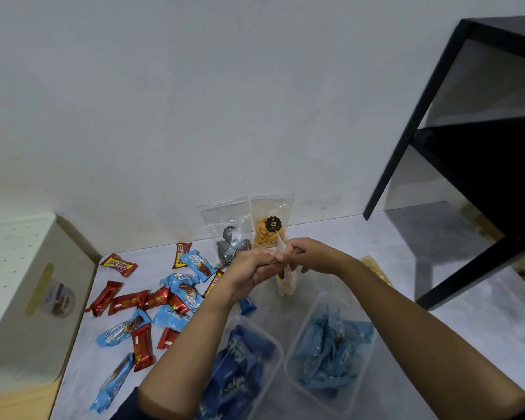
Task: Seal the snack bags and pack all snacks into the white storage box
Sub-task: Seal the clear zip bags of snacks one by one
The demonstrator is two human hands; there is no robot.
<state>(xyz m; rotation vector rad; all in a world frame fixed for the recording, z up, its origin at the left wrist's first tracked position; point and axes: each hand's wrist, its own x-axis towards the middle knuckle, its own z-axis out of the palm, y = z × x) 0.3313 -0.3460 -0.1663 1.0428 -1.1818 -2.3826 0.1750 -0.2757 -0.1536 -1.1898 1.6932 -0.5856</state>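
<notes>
- A clear snack bag (pixel 287 282) is held over the table (pixel 331 237); its top edge is pinched between the curled fingers of the left hand (pixel 250 268) and the right hand (pixel 305 256)
- Two upright bags (pixel 270 225) are leaned against the wall behind; loose wrapped snacks (pixel 140 301) are scattered to the left
- The white storage box (pixel 22 298) is seen at far left, well apart from the hands

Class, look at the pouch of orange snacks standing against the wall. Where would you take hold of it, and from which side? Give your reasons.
Probably pinch the flat, empty top of the orange snack pouch, coming from above and in front. It stands upright against the wall, the biscuit pouch sits close beside it, and the lower half holds the snacks.
</notes>
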